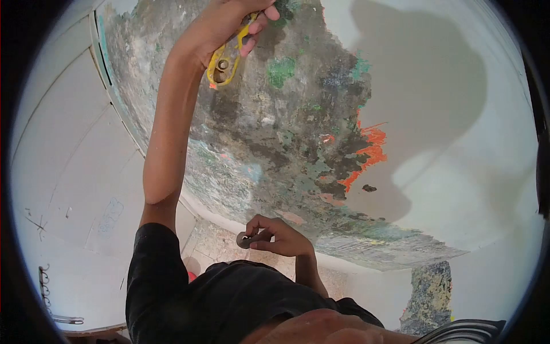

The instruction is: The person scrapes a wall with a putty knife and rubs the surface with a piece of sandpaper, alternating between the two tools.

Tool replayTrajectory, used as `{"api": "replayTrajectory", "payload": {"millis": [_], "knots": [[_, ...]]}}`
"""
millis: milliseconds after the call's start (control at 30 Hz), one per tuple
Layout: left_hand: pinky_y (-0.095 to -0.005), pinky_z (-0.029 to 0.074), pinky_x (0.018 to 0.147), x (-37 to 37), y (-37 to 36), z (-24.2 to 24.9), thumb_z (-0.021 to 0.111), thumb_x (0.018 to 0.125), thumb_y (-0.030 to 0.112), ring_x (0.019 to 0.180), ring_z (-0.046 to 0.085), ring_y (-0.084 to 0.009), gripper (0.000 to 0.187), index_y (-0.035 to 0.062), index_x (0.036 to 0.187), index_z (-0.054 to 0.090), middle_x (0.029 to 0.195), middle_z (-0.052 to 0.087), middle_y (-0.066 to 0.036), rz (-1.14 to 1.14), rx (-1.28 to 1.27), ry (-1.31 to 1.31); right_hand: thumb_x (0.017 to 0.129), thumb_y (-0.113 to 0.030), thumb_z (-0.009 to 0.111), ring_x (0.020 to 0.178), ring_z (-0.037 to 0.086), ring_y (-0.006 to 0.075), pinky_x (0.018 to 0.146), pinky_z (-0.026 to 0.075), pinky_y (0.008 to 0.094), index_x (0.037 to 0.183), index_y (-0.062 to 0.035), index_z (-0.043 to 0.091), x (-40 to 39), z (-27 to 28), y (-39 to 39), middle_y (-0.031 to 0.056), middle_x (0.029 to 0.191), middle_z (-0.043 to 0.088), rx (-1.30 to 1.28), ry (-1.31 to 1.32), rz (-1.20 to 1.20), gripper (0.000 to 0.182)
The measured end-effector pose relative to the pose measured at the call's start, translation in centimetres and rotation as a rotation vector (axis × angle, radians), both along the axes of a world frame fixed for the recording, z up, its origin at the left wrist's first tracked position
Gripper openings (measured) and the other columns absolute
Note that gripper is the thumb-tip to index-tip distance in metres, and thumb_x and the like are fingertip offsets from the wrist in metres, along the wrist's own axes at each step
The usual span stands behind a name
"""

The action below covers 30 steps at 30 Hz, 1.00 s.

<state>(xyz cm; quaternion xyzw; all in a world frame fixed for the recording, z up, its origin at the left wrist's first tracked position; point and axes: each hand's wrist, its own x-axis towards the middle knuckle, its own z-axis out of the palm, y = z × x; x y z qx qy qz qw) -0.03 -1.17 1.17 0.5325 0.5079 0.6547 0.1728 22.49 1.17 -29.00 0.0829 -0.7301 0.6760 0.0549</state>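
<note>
a black, soft-looking shirt (229, 298) fills the bottom of the frame, and dark curved strands (467, 331) lie at the lower right edge. just above the shirt, at lower centre, the right hand (283, 238) is bent into a narrow pinch, thumb and fingers closed on a small, dark, rounded piece (244, 240), whose exact make is too small to tell. the left arm runs up the left side, and at the top of the frame the left hand (234, 16) is curled around a yellow-edged tool (225, 64), fingers bent over its upper part; the tool has a long, rounded outline, a greyish inside and a round knob-like part near its lower end. the tool is in front of a wall (458, 172), beside a big bare patch (269, 120), rough and mottled in grey and brown, with flecks of green, teal and pale blue. its jagged right edge shows a bright orange streak (372, 152), with a small dark chip mark (369, 188) just beside it. smooth whitish paint surrounds the patch at right, crossed by a broad soft shadow (427, 74). a narrow speckled strip (428, 295) stands at lower right. at left is a pale, smooth panelled surface (74, 166) with thin lines and dark scribbles; a mottled floor (215, 243) shows at lower centre-left.
</note>
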Motion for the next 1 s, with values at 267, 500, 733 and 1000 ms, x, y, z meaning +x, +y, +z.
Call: {"api": "replayTrajectory", "payload": {"millis": [267,500,733,1000], "knots": [[-0.0258,0.037,0.033,-0.4,-0.7,0.6,0.052,0.098,0.017,0.033,0.045,-0.0109,0.031,0.0009,0.073,0.062,0.047,0.049,-0.001,0.0,-0.043,0.056,0.088,-0.003,0.067,0.096,0.065,0.0129,0.073,0.056,0.0261,0.108,-0.0051,0.053,-0.8,0.4,-0.1,0.0058,0.098,0.062,0.032,-0.024,0.004,0.024],[-0.0256,0.037,0.033,-1.7,-0.9,0.2,0.054,0.098,0.019,0.033,0.045,-0.0113,0.032,-0.0003,0.074,0.062,0.047,0.049,-0.002,0.008,-0.096,0.124,0.087,-0.004,0.068,0.088,0.066,0.0117,0.066,0.05,0.0246,0.107,-0.0064,0.054,-1.3,-0.1,-0.1,0.003,0.098,0.06,0.013,-0.018,-0.013,0.025],[-0.0258,0.037,0.033,-1.0,0.5,0.4,0.054,0.098,0.019,0.036,0.046,-0.0113,0.032,-0.0001,0.075,0.062,0.049,0.05,-0.002,-0.137,-0.011,0.045,0.086,-0.001,0.069,0.086,0.062,0.0111,0.068,0.05,0.0257,0.109,-0.0053,0.054,-1.2,0.5,-0.7,0.0042,0.099,0.059,0.012,-0.06,-0.022,0.027],[-0.0266,0.039,0.035,0.1,0.7,-0.3,0.051,0.1,0.02,0.037,0.047,-0.012,0.032,0.0011,0.075,0.061,0.05,0.05,-0.001,-0.12,0.026,-0.015,0.086,-0.002,0.068,0.087,0.062,0.0114,0.068,0.052,0.0255,0.109,-0.0055,0.055,0.8,-0.2,-0.7,0.0048,0.099,0.06,-0.002,-0.077,-0.119,0.027]]}}
